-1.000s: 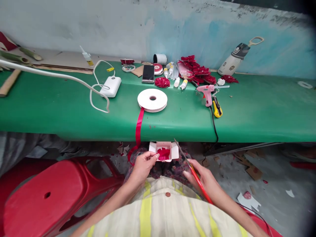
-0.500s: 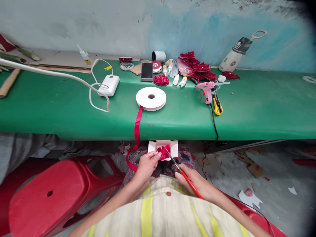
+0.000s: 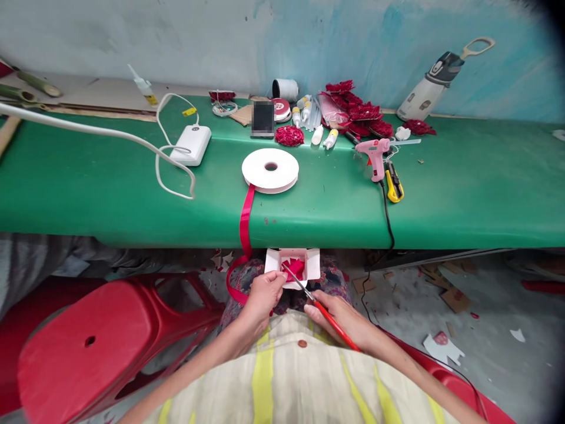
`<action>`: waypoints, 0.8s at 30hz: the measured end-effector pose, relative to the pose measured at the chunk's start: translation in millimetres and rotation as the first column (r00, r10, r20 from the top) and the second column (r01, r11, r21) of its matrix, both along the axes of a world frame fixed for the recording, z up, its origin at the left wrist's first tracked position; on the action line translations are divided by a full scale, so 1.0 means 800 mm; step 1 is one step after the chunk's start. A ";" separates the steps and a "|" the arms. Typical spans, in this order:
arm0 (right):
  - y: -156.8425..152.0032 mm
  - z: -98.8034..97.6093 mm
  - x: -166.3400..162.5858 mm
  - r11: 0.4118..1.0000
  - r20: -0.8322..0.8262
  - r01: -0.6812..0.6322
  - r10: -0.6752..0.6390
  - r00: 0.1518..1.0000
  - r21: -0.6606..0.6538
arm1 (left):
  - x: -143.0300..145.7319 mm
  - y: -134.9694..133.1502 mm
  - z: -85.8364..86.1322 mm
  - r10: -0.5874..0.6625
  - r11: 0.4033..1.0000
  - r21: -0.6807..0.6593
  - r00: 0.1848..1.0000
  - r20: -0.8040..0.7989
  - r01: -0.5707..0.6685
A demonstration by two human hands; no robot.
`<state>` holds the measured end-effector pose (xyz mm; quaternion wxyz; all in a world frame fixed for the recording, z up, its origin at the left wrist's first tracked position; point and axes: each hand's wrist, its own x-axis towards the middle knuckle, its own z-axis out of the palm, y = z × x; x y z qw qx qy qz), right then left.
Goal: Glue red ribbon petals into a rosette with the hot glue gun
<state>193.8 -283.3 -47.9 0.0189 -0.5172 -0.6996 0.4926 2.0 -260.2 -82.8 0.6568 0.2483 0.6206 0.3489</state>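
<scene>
My left hand [image 3: 261, 294] pinches the end of a red ribbon [image 3: 245, 224] above my lap. The ribbon runs up over the green table's [image 3: 110, 194] edge to a white spool [image 3: 271, 169]. My right hand [image 3: 342, 318] grips red-handled scissors [image 3: 315, 301], whose metal blades point up-left and meet the ribbon at my left fingertips. Just beyond both hands, on my knees, sits a small white box [image 3: 312, 266] with cut red ribbon pieces inside.
On the table lie a white power bank [image 3: 190, 144] with cable, a pink glue gun [image 3: 375, 154], a yellow utility knife [image 3: 394, 186], small glue bottles and red ribbon flowers [image 3: 359, 118]. A red plastic chair [image 3: 88, 341] stands left of me. Paper scraps litter the floor at right.
My right hand swung the scissors from beside my lap inward and left until the blades reached the ribbon at my left fingertips. My left hand stayed by the box.
</scene>
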 end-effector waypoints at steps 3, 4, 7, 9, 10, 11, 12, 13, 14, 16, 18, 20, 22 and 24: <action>0.000 -0.001 0.001 1.000 0.009 0.006 -0.006 1.000 0.008 | 0.000 -0.001 -0.003 0.000 1.000 -0.008 1.000 -0.007 0.000; 0.000 -0.002 0.001 1.000 0.012 0.013 -0.013 1.000 0.011 | 0.000 -0.001 -0.003 -0.001 1.000 -0.010 1.000 -0.009 0.001; -0.002 -0.006 0.001 0.999 0.018 0.038 -0.039 0.999 0.011 | 0.000 -0.001 -0.003 -0.003 1.000 -0.012 1.000 -0.011 0.003; -0.003 -0.009 0.001 0.998 0.020 0.057 -0.057 0.998 0.011 | -0.001 -0.001 -0.003 -0.002 1.000 -0.016 1.000 -0.005 0.002; -0.003 -0.010 0.001 0.998 0.021 0.062 -0.063 0.998 0.011 | -0.001 0.000 -0.003 -0.002 1.000 -0.018 1.000 0.000 0.002; -0.004 -0.010 0.001 0.998 0.024 0.065 -0.066 0.998 0.011 | -0.001 0.000 -0.003 -0.002 1.000 -0.021 1.000 0.006 0.002; -0.004 -0.010 0.001 0.998 0.031 0.068 -0.068 0.997 0.011 | -0.002 0.000 -0.004 -0.003 1.000 -0.023 1.000 0.013 0.003; -0.004 -0.010 0.001 0.997 0.040 0.070 -0.071 0.997 0.012 | -0.002 0.000 -0.004 -0.003 1.000 -0.023 1.000 0.020 0.003; -0.004 -0.011 0.001 0.997 0.050 0.072 -0.073 0.996 0.014 | -0.003 -0.001 -0.005 -0.002 1.000 -0.021 1.000 0.027 0.003; -0.003 -0.011 0.002 0.997 0.057 0.073 -0.074 0.996 0.020 | -0.004 -0.001 -0.005 0.001 1.000 -0.009 0.999 0.040 0.000; -0.003 -0.012 0.003 0.997 0.038 0.073 -0.074 0.997 0.030 | -0.007 -0.003 -0.003 0.005 1.000 0.006 0.998 0.060 -0.006; -0.003 -0.012 0.005 0.996 -0.012 0.084 -0.084 0.996 0.031 | -0.011 -0.004 0.001 0.011 1.000 0.019 0.996 0.084 -0.013; -0.003 -0.010 0.008 0.996 -0.088 0.094 -0.093 0.992 0.010 | -0.014 -0.005 0.006 0.018 0.999 0.032 0.994 0.107 -0.022; -0.004 -0.010 0.012 0.995 -0.168 0.094 -0.098 0.981 -0.033 | -0.017 -0.004 0.011 0.016 0.998 0.052 0.991 0.134 -0.023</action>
